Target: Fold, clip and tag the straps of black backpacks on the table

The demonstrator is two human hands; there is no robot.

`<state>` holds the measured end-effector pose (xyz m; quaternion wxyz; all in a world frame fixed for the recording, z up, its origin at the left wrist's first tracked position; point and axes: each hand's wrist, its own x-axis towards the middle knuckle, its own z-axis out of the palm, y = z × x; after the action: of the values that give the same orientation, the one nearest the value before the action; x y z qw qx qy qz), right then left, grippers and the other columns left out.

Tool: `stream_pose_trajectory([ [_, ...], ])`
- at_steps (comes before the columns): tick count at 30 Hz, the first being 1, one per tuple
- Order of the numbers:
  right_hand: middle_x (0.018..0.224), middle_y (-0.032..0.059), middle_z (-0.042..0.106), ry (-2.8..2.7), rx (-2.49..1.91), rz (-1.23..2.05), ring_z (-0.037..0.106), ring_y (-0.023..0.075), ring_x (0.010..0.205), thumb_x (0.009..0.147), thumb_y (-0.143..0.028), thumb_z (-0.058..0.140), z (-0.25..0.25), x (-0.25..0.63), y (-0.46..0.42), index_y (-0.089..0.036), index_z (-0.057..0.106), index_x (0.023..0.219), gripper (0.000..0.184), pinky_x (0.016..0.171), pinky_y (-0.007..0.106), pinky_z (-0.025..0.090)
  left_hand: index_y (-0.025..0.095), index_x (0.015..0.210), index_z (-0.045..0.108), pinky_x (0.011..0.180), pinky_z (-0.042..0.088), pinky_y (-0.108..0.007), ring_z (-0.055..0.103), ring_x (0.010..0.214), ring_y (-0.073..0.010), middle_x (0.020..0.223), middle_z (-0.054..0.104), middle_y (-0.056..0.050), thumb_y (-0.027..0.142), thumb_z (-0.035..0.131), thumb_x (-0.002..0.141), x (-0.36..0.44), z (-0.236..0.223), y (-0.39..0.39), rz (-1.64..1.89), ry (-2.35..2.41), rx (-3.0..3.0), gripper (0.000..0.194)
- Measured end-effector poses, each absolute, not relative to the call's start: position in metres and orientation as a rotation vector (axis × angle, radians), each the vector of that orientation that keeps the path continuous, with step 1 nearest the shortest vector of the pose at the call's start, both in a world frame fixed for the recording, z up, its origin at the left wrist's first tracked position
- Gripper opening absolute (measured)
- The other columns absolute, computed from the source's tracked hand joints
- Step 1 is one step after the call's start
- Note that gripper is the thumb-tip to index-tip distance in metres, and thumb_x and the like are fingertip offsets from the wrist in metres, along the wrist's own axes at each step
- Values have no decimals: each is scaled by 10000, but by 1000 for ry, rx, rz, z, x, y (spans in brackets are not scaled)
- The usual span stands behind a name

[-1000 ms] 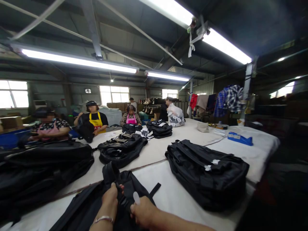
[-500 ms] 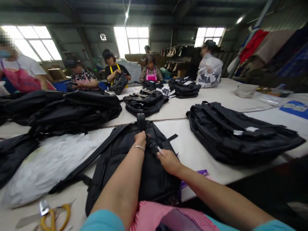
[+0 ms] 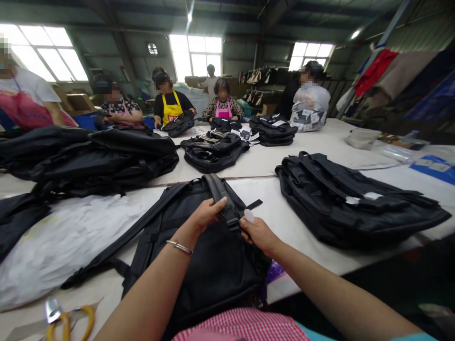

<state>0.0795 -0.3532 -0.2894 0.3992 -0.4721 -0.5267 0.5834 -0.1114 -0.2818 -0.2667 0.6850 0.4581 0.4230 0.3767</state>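
Black strap [image 3: 215, 187] passes between the two hands, its buckle [image 3: 232, 224] at the lower end. The left hand [image 3: 208, 211] grips the strap's edge between thumb and fingers; a silver bracelet [image 3: 180, 247] circles its wrist. The right hand [image 3: 261, 235] is closed, pinching a white oval tag [image 3: 249, 216] that projects above the thumb, beside the buckle; whether its fingers also clasp the strap cannot be told. Beneath both hands, a black backpack [image 3: 213, 279] lies on the pale surface [image 3: 256, 184], and a second strap [image 3: 142, 225] extends from it to the left of the left hand. Farther left of that hand rests a white crumpled heap [image 3: 78, 237]; nearer the wearer than the heap is a tool with yellow loop handles [image 3: 90, 319]. To the right of the right hand, a stack of black bags [image 3: 341, 213] bears small white labels [image 3: 372, 195]. Beyond the hands, a large pile [image 3: 95, 151] of black bags lies to the left and a smaller pile [image 3: 215, 156] ahead. Farthest out, a person in a yellow apron [image 3: 170, 111] handles another black bag [image 3: 179, 124].
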Motion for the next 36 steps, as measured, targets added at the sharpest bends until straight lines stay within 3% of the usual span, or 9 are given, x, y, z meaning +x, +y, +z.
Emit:
stream_pose_trajectory([
  [5,523,-47,446,-1590,-1237,1213,393,105,466,925,-527,408,-285,77,-352,-195,488,709,404,474,245,308,259,1326,483,590,484,-228,652,866,-199,1170,615,-109,477,787,681,-122,-247,-310,965,586,1053,745],
  [8,677,13,552,-1909,-1271,690,497,152,635,943,-444,434,-272,78,-348,-189,554,709,366,611,284,394,245,1286,510,580,482,-228,649,765,-161,1064,651,-79,356,808,673,-118,-239,-314,1090,704,981,690],
  [11,936,84,630,-1999,-1148,351,562,215,871,889,-415,561,-252,77,-339,-183,635,964,254,783,343,439,161,1096,610,559,484,-246,627,647,-146,866,671,-54,320,796,659,-112,-236,-311,1141,843,906,501],
  [13,1035,88,636,-2046,-1002,398,569,216,939,838,-401,643,-239,72,-332,-191,622,1089,327,825,336,445,132,938,636,517,458,-235,599,580,-135,740,650,-32,328,776,664,-109,-234,-306,1168,918,901,365],
  [16,784,1,621,-2083,-907,635,549,145,703,809,-391,679,-228,57,-324,-187,650,839,209,658,260,423,132,764,624,472,408,-210,549,508,-111,620,607,1,320,736,702,-104,-227,-300,1310,1055,966,227],
  [19,611,-45,499,-1952,-882,865,438,100,567,825,-401,642,-231,40,-321,-171,547,642,310,550,233,340,121,738,644,487,428,-215,559,510,-114,627,632,-18,229,671,749,-97,-218,-293,1409,1101,911,112],
  [24,582,-33,526,-1782,-953,1093,471,113,568,880,-382,527,-250,34,-326,-171,547,642,318,580,241,367,73,751,630,461,451,-216,569,465,-112,609,638,-62,106,517,817,-89,-212,-272,1430,1054,490,135],
  [32,597,-12,605,-1848,-1209,1058,557,137,609,899,-346,493,-267,67,-353,-177,596,609,351,626,250,406,65,728,593,440,470,-201,572,433,-101,576,618,-48,34,467,804,-85,-230,-247,1523,1095,349,150],
  [36,863,28,674,-1917,-1180,786,609,182,819,882,-362,545,-265,76,-352,-185,683,865,225,759,294,454,62,787,620,454,505,-209,599,476,-110,637,650,-67,94,490,843,-84,-224,-254,1515,1015,345,144],
])
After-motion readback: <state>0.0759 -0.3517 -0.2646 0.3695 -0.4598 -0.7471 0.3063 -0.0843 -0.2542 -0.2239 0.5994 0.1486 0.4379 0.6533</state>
